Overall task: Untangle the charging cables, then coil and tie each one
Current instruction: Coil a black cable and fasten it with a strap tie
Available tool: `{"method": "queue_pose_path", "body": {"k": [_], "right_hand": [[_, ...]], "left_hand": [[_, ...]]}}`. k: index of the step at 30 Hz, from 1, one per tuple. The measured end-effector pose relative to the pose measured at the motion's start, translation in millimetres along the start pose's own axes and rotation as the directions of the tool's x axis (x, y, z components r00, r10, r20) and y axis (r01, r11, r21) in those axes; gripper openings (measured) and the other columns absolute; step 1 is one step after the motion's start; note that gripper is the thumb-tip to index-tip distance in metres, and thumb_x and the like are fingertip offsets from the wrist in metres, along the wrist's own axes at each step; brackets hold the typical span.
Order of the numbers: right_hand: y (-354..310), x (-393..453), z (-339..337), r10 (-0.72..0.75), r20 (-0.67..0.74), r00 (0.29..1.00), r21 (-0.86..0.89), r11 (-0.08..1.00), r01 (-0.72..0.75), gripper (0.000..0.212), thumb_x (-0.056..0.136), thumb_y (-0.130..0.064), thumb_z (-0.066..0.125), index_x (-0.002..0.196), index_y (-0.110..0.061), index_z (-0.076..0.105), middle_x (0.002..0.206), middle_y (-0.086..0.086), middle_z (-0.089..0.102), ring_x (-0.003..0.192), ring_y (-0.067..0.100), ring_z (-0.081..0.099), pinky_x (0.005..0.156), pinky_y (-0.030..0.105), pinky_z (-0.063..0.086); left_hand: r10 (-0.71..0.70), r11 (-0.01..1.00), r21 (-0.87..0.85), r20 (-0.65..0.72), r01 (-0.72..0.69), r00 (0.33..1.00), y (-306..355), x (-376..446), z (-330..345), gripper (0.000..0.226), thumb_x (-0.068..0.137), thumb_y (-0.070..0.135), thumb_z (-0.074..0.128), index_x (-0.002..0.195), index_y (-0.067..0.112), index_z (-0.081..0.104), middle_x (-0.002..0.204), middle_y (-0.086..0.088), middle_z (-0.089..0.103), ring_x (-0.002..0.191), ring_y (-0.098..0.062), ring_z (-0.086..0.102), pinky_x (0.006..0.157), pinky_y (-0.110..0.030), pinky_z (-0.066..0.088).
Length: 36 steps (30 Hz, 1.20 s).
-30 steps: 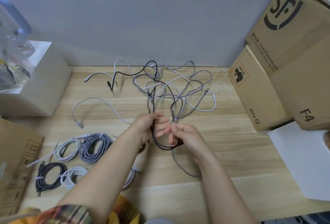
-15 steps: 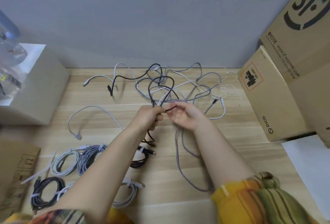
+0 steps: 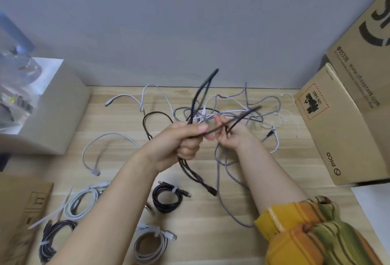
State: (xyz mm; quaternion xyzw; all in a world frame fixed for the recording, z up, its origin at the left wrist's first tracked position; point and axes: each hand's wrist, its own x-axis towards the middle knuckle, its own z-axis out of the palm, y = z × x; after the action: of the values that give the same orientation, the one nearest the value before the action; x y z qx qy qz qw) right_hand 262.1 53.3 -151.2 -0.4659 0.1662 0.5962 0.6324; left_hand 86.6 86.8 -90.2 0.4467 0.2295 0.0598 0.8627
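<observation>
Black cable [image 3: 195,104] is gripped by fingers of both the left hand [image 3: 179,144] and right hand [image 3: 230,136], above the tangle [image 3: 249,112].

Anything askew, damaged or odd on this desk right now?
Nothing stands out. The tangle at the back is unsorted work, finished coils lie tied near the front, and both hands hold a dark cable.
</observation>
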Motion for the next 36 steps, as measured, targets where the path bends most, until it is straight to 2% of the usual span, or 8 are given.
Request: {"method": "queue_pose_path", "body": {"k": [3,7,11,13,17,20,27,36], "right_hand": [[3,-14,-3,-0.060,0.006,0.998,-0.347,0.936,0.058,0.027,0.099,-0.018,0.041,0.079,-0.009,0.057,0.037,-0.006,0.046,0.028,0.002,0.035,0.031,0.011,0.028],[11,-30,-6,-0.195,0.037,0.980,-0.675,0.719,0.168,0.022,0.090,-0.017,0.051,0.071,-0.011,0.060,0.041,-0.002,0.043,0.031,0.007,0.031,0.035,0.014,0.023],[22,-44,-7,-0.264,0.204,0.943,-0.922,0.271,0.275,0.040,0.094,-0.028,0.052,0.057,-0.014,0.054,0.033,-0.007,0.039,0.026,0.003,0.032,0.034,0.015,0.024],[24,-44,-11,-0.247,0.246,0.937,-0.933,0.200,0.297,0.041,0.096,-0.028,0.049,0.057,-0.016,0.052,0.028,-0.009,0.039,0.028,0.003,0.036,0.037,0.014,0.026],[18,-38,-12,-0.253,0.127,0.959,-0.845,0.478,0.238,0.025,0.089,-0.026,0.062,0.068,-0.020,0.049,0.058,-0.004,0.049,0.048,0.012,0.043,0.044,0.022,0.036],[7,-29,-3,-0.218,0.114,0.969,-0.830,0.515,0.213,0.015,0.086,-0.025,0.064,0.076,-0.018,0.057,0.071,-0.001,0.054,0.062,0.011,0.050,0.055,0.027,0.045],[-10,-10,17,-0.072,0.189,0.979,-0.830,0.522,0.199,0.009,0.085,-0.015,0.062,0.076,-0.016,0.065,0.068,-0.001,0.067,0.061,0.009,0.063,0.054,0.016,0.049],[-3,15,47,0.029,0.133,0.991,-0.471,0.881,0.037,0.024,0.094,0.001,0.047,0.072,-0.003,0.054,0.047,0.003,0.062,0.041,0.011,0.062,0.042,0.025,0.053]], "left_hand": [[-0.133,0.988,0.015,-0.443,0.156,0.886,-17,21,-7,0.023,0.092,0.027,0.051,0.084,0.015,0.068,0.049,0.009,0.032,0.033,-0.002,0.015,0.035,-0.015,0.008],[-0.240,0.971,-0.115,-0.502,0.211,0.831,-29,43,-8,0.019,0.095,0.026,0.048,0.087,0.014,0.060,0.079,-0.001,0.063,0.028,-0.001,0.016,0.030,-0.012,0.011],[-0.273,0.961,-0.192,-0.511,0.201,0.815,-31,63,-3,0.026,0.097,0.026,0.047,0.073,0.019,0.055,0.057,0.007,0.046,0.024,0.000,0.016,0.026,-0.011,0.009],[-0.234,0.972,-0.109,-0.557,0.209,0.797,-32,70,-3,0.025,0.095,0.019,0.051,0.071,0.017,0.057,0.044,0.010,0.039,0.024,-0.001,0.018,0.027,-0.011,0.010],[-0.162,0.976,0.020,-0.592,0.215,0.789,-31,74,-7,0.013,0.091,0.014,0.056,0.079,0.014,0.060,0.051,0.004,0.042,0.025,-0.001,0.021,0.030,-0.010,0.012],[-0.062,0.952,0.219,-0.545,0.213,0.836,-26,72,-12,0.013,0.090,0.013,0.057,0.078,0.015,0.061,0.068,-0.005,0.055,0.028,-0.002,0.022,0.033,-0.012,0.014],[0.001,0.907,0.386,-0.399,0.167,0.917,-8,53,-27,0.019,0.091,0.010,0.052,0.072,0.014,0.054,0.054,0.000,0.052,0.035,-0.004,0.020,0.036,-0.016,0.012],[-0.084,0.804,0.575,-0.141,0.151,0.986,8,34,-15,0.017,0.060,0.007,0.057,0.055,0.019,0.068,0.045,0.005,0.045,0.037,-0.004,0.024,0.037,-0.015,0.016]]}}
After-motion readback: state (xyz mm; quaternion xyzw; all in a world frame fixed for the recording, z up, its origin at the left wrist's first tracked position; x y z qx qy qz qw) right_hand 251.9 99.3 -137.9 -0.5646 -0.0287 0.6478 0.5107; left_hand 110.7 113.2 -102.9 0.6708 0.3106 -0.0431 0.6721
